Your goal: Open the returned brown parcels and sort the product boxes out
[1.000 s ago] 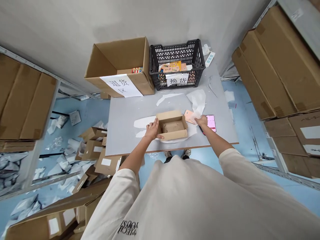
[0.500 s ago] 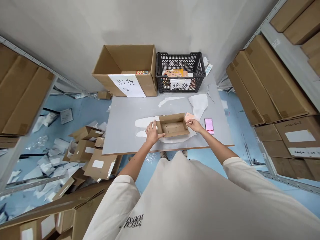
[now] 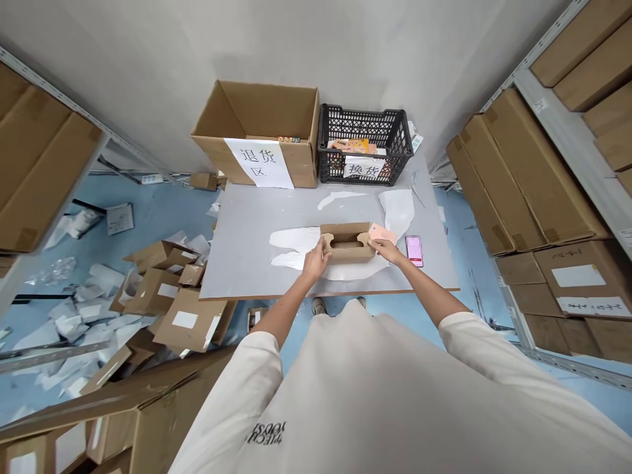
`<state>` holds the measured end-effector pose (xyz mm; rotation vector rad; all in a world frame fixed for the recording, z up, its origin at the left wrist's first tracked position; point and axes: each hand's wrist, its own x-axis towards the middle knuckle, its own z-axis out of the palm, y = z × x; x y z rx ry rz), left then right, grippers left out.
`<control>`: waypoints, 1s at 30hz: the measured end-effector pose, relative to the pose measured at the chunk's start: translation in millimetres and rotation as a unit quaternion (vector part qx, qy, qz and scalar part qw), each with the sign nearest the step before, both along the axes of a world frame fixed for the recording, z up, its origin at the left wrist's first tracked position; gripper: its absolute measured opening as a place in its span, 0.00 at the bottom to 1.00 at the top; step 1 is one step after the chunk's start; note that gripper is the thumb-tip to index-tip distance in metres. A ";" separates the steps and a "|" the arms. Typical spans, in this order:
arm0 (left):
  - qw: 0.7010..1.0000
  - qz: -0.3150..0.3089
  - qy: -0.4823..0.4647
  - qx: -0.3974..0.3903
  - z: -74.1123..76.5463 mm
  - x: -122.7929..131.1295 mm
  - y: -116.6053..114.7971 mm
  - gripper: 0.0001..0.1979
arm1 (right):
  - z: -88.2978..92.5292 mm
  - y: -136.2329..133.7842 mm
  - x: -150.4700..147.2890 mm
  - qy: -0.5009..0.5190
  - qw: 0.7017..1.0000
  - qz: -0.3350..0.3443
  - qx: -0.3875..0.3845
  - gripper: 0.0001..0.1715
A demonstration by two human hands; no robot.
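Observation:
A small open cardboard box (image 3: 349, 254) lies on white wrapping sheet at the front of the table. Its two end flaps are folded inward over the opening, leaving a dark gap between them. My left hand (image 3: 316, 261) grips the left end, fingers on that flap. At the right end, my right hand (image 3: 387, 251) pinches the other flap with thumb and forefinger. A pink card (image 3: 382, 232) shows just behind my right fingers; whether they touch it I cannot tell. Loose white sheet (image 3: 292, 238) sticks out beyond the box's left side.
Behind are a large cardboard box (image 3: 303, 164) with a paper sign and a black plastic crate (image 3: 328, 172) holding small packets. A phone (image 3: 414, 250) lies right, below a white sheet (image 3: 398, 209). Discarded cartons (image 3: 190, 322) cover the left floor; shelves of boxes (image 3: 523, 178) stand right.
The box's end flaps, standing outward before, are now folded in over the opening. My left hand has shifted from the outer left side onto the flap. The camera view moved slightly.

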<state>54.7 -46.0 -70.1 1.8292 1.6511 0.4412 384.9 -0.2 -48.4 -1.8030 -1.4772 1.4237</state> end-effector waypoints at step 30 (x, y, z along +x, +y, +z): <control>0.974 0.192 0.097 0.077 25.1 -161.1 -26.5 0.30 | -22.6 57.4 -255.4 -0.012 0.985 0.105 0.140 0.21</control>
